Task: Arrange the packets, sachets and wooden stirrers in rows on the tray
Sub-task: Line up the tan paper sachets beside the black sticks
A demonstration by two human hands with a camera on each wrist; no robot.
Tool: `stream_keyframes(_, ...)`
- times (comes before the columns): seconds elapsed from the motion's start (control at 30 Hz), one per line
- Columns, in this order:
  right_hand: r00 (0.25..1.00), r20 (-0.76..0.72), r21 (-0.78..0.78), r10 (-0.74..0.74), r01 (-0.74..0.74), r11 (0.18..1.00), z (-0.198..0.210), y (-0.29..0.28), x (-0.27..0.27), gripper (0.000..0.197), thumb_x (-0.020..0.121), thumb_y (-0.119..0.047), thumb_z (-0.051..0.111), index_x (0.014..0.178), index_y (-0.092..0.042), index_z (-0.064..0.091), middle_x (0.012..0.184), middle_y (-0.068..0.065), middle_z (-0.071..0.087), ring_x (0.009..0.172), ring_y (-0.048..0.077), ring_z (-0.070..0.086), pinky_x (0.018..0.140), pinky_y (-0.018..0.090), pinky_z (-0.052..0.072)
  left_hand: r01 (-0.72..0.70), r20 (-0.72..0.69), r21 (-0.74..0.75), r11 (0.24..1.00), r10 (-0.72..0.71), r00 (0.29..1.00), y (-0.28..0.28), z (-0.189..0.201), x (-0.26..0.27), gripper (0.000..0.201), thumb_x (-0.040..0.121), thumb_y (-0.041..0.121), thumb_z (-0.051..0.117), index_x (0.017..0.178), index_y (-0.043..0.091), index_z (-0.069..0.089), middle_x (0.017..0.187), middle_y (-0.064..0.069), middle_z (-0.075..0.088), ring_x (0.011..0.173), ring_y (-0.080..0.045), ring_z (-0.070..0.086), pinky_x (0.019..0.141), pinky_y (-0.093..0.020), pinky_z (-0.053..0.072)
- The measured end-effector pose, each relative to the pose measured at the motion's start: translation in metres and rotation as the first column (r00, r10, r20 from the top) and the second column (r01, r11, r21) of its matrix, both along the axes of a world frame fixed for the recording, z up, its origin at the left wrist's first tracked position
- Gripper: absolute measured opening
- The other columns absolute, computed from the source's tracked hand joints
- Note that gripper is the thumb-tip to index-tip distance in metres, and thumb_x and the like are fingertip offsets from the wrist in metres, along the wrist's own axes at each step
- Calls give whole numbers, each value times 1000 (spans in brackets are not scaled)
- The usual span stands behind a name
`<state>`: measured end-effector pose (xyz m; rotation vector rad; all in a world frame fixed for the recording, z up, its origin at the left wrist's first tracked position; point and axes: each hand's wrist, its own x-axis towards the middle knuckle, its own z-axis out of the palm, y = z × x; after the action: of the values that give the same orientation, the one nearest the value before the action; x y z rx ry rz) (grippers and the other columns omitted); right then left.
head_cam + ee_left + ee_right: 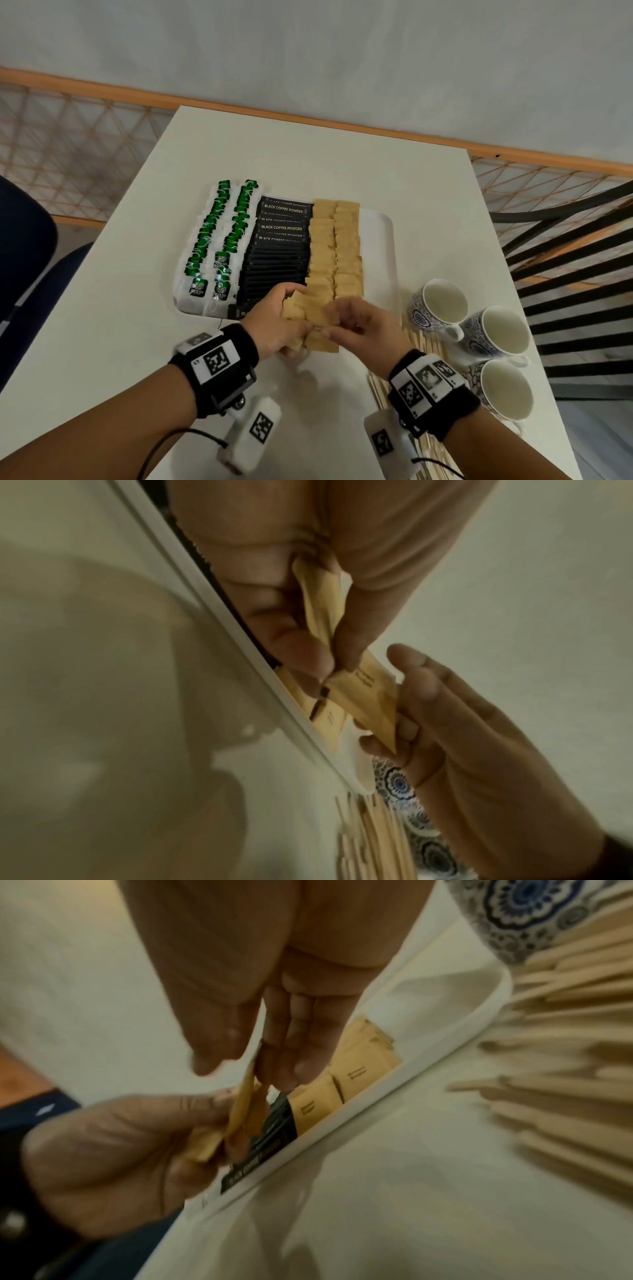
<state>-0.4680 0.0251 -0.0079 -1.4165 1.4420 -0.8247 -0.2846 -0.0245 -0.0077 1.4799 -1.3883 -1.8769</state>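
Over the tray's [383, 233] near edge, the left hand [274, 322] grips a fanned bunch of brown sugar sachets [308, 318] while the right hand [363, 325] pinches one; best drawn singly and overlapped onto the brown rows [335, 246].

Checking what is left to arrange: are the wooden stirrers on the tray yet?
No. The wooden stirrers lie on the table, outside the tray.
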Motion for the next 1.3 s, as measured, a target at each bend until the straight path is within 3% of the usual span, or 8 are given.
stream_keyframes(0.13,999,-43,129,-30,35,991,-7,-12,-9,47,79,-11,72,109,-45,60,84,2,70,81,18,67,82,37,56,22,30,-79,997,-20,999,0,-2,-3,39,84,2,64,107,31,51,92,-8,60,72,-21,59,47,-29,49)
stream_keyframes(0.23,990,-52,140,-129,135,981,-3,-22,-20,32,82,-6,68,94,-36,70,90,-7,73,83,4,67,81,26,54,-23,33,-91,996,26,999,-4,-3,-1,36,86,-3,51,102,30,53,92,-10,60,72,-23,59,49,-29,50)
stream_keyframes(0.33,975,-114,90,-191,201,975,1,-30,-32,26,85,-7,65,90,-32,69,89,-13,71,80,-4,64,78,19,49,-32,60,-88,996,37,998,-10,-3,5,44,85,-7,45,101,33,50,103,-12,60,88,-32,64,50,-27,51)
stream_keyframes(0.57,935,-353,152,12,45,987,-6,-29,-28,22,87,-17,62,95,-36,69,93,-15,69,90,3,63,88,24,51,-64,84,-75,995,71,994,-14,-10,16,44,87,-8,44,100,34,52,108,-12,59,96,-37,63,53,-29,52)
stream_keyframes(0.8,819,-568,68,79,-49,996,-3,-39,-27,22,89,-21,58,104,-34,68,93,-19,56,86,3,53,78,20,44,-56,77,-73,996,61,995,-14,-12,15,42,88,-7,45,101,32,52,102,-8,59,91,-31,62,56,-28,54)
stream_keyframes(0.9,818,-573,33,57,-46,998,-4,-40,-29,22,91,-21,56,106,-33,67,95,-18,54,85,2,51,78,19,44,-44,67,-73,996,49,997,-14,-13,13,40,88,-7,44,107,27,52,100,-3,58,85,-21,60,56,-26,55)
stream_keyframes(1.1,804,-580,135,131,-64,989,-9,-37,-34,23,92,-26,55,112,-30,66,98,-10,55,92,11,56,86,29,48,-22,56,-26,999,23,998,-15,-15,11,42,87,-7,43,102,31,53,102,-6,58,89,-24,59,60,-30,53)
stream_keyframes(1.3,805,-593,59,27,10,998,-12,-34,-32,22,86,-33,62,108,-32,59,100,-12,48,83,8,56,76,26,49,4,33,-3,1000,-4,999,-13,-16,9,43,88,-8,52,103,32,56,100,-9,66,90,-23,63,71,-38,58)
